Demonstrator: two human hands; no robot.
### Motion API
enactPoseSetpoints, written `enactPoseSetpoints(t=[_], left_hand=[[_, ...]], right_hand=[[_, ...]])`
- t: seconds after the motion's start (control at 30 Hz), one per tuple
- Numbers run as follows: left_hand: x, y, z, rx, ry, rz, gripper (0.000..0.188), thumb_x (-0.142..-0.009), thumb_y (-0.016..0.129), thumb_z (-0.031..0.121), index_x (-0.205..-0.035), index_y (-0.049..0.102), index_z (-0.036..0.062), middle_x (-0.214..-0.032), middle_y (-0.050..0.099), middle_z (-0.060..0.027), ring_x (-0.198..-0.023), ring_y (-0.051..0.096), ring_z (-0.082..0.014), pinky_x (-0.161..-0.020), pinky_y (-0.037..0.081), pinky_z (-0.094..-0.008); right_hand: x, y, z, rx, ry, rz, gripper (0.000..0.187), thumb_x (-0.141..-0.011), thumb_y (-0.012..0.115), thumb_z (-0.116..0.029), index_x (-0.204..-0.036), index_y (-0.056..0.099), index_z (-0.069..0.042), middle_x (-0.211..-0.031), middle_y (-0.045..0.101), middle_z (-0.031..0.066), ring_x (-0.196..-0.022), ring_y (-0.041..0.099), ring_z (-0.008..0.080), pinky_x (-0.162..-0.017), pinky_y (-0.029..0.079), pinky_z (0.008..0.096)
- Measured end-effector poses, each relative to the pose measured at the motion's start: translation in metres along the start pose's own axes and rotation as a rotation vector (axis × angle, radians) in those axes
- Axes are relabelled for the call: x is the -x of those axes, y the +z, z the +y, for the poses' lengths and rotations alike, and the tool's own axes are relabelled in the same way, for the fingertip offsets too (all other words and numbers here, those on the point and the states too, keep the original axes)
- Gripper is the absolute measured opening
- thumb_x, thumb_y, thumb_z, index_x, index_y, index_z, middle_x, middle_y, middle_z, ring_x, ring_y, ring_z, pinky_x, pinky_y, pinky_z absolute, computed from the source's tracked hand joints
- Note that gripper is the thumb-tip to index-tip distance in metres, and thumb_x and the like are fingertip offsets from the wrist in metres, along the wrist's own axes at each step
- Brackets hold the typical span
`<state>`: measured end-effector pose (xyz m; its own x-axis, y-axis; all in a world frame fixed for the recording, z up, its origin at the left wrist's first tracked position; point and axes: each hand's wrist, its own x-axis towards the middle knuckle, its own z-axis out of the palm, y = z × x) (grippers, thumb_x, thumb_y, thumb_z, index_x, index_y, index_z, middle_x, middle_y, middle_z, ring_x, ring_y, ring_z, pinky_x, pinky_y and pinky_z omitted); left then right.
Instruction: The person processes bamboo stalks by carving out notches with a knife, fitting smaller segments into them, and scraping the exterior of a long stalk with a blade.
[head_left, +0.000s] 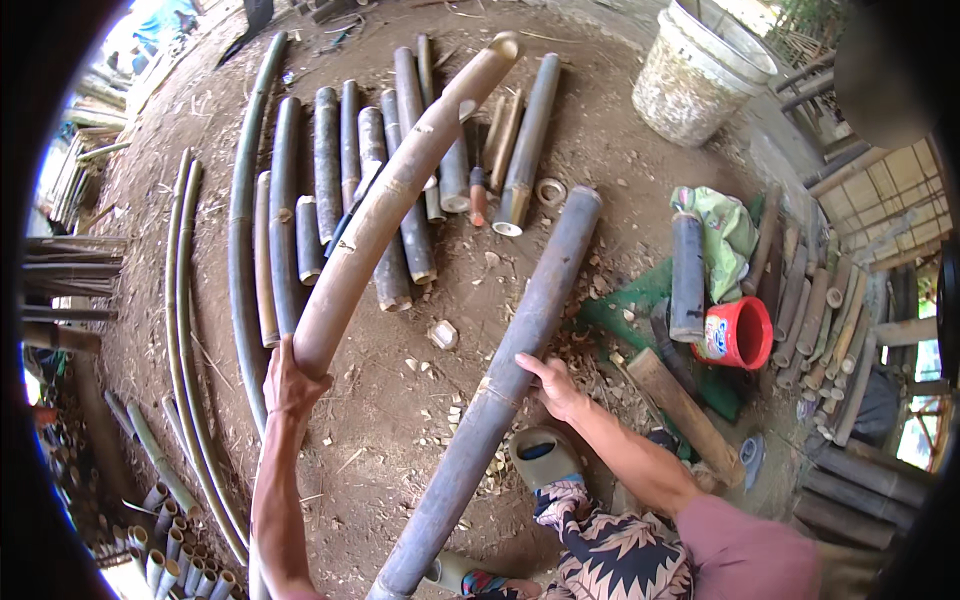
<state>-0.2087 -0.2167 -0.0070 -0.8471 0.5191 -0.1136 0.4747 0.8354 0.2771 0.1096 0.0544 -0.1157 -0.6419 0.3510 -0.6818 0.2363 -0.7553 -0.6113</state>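
My left hand is closed round the lower end of a thick pale-brown bamboo pole. That pole slants up and away to the right, over several cut bamboo lengths on the dirt floor. In my right hand is a darker grey bamboo pole, gripped near its middle with the thumb on top; the fingers are mostly hidden behind it. Its lower end runs down past the bottom of the picture. Among the cut lengths lies a tool with an orange-red handle end.
At the far right stands a whitish, stained bucket. A red tub lies beside a pale-green sack and an upright dark bamboo piece. Long thin poles lie left, and stacked bamboo is at right.
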Motion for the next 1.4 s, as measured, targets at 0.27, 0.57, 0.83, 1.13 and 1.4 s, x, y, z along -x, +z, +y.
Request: enactPoseSetpoints(t=[0.27, 0.57, 0.83, 1.13, 1.4], left_hand=[[0.078, 0.007, 0.062, 0.243, 0.03, -0.576, 0.099, -0.065, 0.088, 0.037, -0.145, 0.039, 0.0036, -0.129, 0.059, -0.0259, -0.118, 0.06, -0.0395, -0.103, 0.051, -0.0483], [0.055, 0.055, 0.131, 0.209, 0.147, -0.751, 0.097, -0.061, 0.085, 0.051, -0.14, 0.046, 0.0128, -0.11, 0.068, -0.0186, -0.1, 0.067, -0.0353, -0.084, 0.056, -0.0472], [0.082, 0.119, 0.089, 0.219, 0.147, -0.541, 0.095, -0.057, 0.085, 0.056, -0.134, 0.049, 0.0124, -0.106, 0.069, -0.0181, -0.097, 0.068, -0.0365, -0.085, 0.056, -0.0457], [0.189, 0.098, 0.107, 0.299, 0.307, -0.119, 0.09, -0.083, 0.068, 0.055, -0.149, 0.032, 0.0046, -0.141, 0.045, -0.0231, -0.13, 0.045, -0.0411, -0.11, 0.037, -0.0498], [0.337, 0.098, 0.005, 0.12, -0.182, -0.891, 0.107, -0.057, 0.089, 0.048, -0.142, 0.036, 0.009, -0.129, 0.059, -0.0231, -0.116, 0.06, -0.0407, -0.095, 0.051, -0.0498]], right_hand=[[0.023, -0.02, 0.01, -0.218, -0.094, 0.201, 0.047, -0.081, 0.072, -0.032, -0.118, 0.059, -0.005, -0.106, 0.062, 0.007, -0.104, 0.057, 0.0223, -0.094, 0.047, 0.0415], [0.001, -0.054, -0.017, -0.32, -0.089, 0.407, 0.07, -0.085, 0.057, -0.053, -0.135, 0.05, -0.004, -0.134, 0.052, 0.0149, -0.121, 0.052, 0.0329, -0.105, 0.04, 0.0509], [-0.022, -0.09, -0.053, -0.212, -0.208, 0.45, 0.075, -0.086, 0.061, -0.053, -0.14, 0.048, -0.003, -0.144, 0.048, 0.0159, -0.131, 0.047, 0.0352, -0.111, 0.035, 0.0509], [-0.022, -0.087, -0.059, -0.276, -0.106, 0.157, 0.057, -0.09, 0.047, -0.045, -0.129, 0.055, -0.004, -0.128, 0.058, 0.0171, -0.116, 0.058, 0.0344, -0.101, 0.046, 0.0527], [-0.039, -0.066, -0.049, -0.224, -0.342, 0.508, 0.067, -0.081, 0.071, -0.047, -0.124, 0.057, 0.002, -0.115, 0.063, 0.0111, -0.102, 0.062, 0.0226, -0.09, 0.051, 0.0407]])
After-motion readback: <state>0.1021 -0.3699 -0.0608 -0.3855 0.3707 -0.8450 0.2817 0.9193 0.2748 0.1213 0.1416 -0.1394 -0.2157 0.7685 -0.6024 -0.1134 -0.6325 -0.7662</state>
